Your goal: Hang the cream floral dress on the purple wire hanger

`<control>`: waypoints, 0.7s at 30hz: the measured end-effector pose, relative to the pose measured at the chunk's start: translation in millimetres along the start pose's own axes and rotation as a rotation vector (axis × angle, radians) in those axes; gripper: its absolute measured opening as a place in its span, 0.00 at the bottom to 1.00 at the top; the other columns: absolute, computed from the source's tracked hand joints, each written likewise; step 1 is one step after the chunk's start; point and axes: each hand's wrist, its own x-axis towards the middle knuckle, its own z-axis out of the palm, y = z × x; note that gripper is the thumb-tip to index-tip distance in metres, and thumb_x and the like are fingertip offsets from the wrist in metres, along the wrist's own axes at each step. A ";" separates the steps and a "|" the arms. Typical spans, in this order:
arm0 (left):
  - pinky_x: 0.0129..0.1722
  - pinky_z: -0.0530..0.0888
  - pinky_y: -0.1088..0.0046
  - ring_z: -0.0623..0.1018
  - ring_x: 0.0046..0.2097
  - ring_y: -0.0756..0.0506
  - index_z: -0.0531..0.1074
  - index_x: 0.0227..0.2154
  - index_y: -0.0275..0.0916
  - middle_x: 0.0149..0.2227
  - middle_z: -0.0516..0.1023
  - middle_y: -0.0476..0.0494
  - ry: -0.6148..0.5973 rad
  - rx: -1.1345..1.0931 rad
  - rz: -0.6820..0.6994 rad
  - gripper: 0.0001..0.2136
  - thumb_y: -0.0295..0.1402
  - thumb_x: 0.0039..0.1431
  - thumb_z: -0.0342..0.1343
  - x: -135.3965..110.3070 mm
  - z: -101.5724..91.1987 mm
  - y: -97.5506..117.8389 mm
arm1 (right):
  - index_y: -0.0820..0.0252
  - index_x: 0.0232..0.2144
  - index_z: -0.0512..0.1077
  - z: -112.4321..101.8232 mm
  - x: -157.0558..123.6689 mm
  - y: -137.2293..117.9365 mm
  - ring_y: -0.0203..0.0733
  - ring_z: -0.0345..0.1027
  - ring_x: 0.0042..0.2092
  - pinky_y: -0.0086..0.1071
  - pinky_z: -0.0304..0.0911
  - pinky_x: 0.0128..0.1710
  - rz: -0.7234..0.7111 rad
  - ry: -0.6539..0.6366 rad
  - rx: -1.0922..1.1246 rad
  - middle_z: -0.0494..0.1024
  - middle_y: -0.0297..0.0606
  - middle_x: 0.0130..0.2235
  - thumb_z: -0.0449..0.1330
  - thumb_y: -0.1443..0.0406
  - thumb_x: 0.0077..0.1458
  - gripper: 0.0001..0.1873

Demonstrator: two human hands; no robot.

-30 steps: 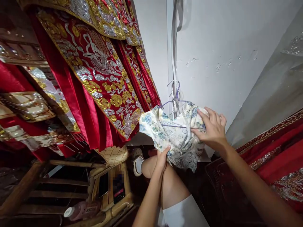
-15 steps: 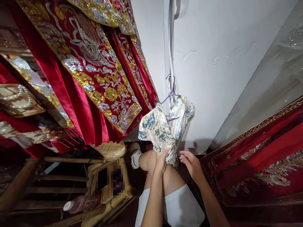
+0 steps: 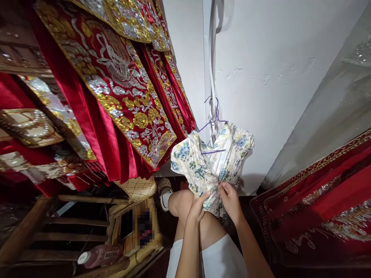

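Observation:
A small floral garment, cream with blue and yellow flowers, hangs on a purple wire hanger hooked to a white strap on the wall. My left hand grips the garment's lower left part. My right hand pinches the fabric just beside it, at the garment's lower middle. Both hands are closed on the cloth, above my raised bare knee.
Red robes with gold and silver embroidery hang at the left. More red embroidered cloth lies at the right. A wooden stool with dark items, a pink bottle and a woven cushion sit below left.
My right hand left the garment's upper right side, dropped low, and now pinches the fabric next to my left hand. The garment hangs more gathered.

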 end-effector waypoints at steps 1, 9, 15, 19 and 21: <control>0.69 0.64 0.50 0.75 0.62 0.31 0.74 0.59 0.41 0.57 0.80 0.36 -0.001 0.008 -0.019 0.39 0.28 0.39 0.76 -0.8 0.0 2.0 | 0.56 0.27 0.70 -0.5 -0.5 -0.3 0.43 0.69 0.29 0.34 0.65 0.30 0.000 -0.013 -0.010 0.75 0.35 0.26 0.61 0.43 0.55 0.23; 0.65 0.67 0.54 0.75 0.61 0.30 0.74 0.55 0.37 0.55 0.80 0.32 0.234 0.182 0.402 0.34 0.41 0.43 0.74 -2.8 7.8 -21.5 | 0.52 0.21 0.62 -25.6 -1.3 13.1 0.44 0.63 0.25 0.36 0.61 0.28 -0.041 -0.069 -0.226 0.67 0.32 0.21 0.54 0.44 0.58 0.24; 0.69 0.58 0.56 0.66 0.67 0.36 0.69 0.58 0.44 0.63 0.68 0.31 0.353 0.610 0.733 0.22 0.36 0.61 0.61 -21.2 12.3 -71.3 | 0.53 0.16 0.64 -37.7 -1.5 22.8 0.44 0.62 0.23 0.37 0.60 0.26 -0.051 -0.140 -0.226 0.65 0.33 0.18 0.57 0.44 0.55 0.26; 0.52 0.71 0.57 0.76 0.49 0.37 0.73 0.46 0.42 0.46 0.77 0.35 0.062 0.783 0.659 0.10 0.33 0.64 0.54 -18.5 18.1 -73.7 | 0.54 0.15 0.67 -26.0 -10.6 4.2 0.42 0.63 0.22 0.35 0.61 0.24 -0.002 -0.174 -0.173 0.68 0.34 0.17 0.62 0.42 0.49 0.27; 0.44 0.71 0.60 0.74 0.42 0.38 0.72 0.37 0.43 0.38 0.75 0.39 0.090 0.801 0.662 0.03 0.32 0.62 0.54 -14.5 20.8 -67.6 | 0.55 0.17 0.70 -20.0 -15.1 -7.2 0.42 0.62 0.21 0.35 0.60 0.23 0.052 -0.190 -0.098 0.69 0.35 0.17 0.63 0.41 0.48 0.26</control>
